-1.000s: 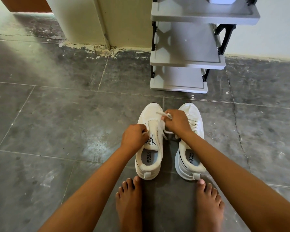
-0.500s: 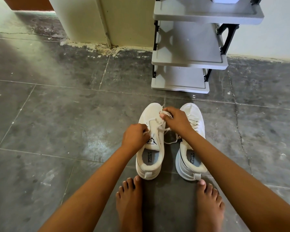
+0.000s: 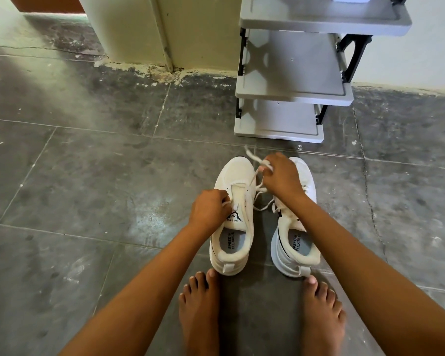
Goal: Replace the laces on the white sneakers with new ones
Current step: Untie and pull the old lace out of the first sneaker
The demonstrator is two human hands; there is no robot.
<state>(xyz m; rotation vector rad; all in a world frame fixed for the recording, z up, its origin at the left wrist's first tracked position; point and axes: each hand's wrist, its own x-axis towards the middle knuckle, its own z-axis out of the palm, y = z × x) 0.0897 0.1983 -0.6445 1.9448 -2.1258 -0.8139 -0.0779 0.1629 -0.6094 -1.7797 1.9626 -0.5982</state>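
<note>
So, white sneakers (image 3: 238, 176) sit together on scuffed grey floor tiles (image 3: 88, 176) by a grey shoe rack (image 3: 293, 73) cut off up top, left hand (image 3: 208, 209) pinching lace (image 3: 251, 155) at one tongue, right hand (image 3: 283, 176) gripping the pulled-up end.

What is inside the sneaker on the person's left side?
A grey insole printed SPEED FLEXIBLE shows in the heel part of the left sneaker. Further forward, the tongue and the left hand cover the inside.
</note>
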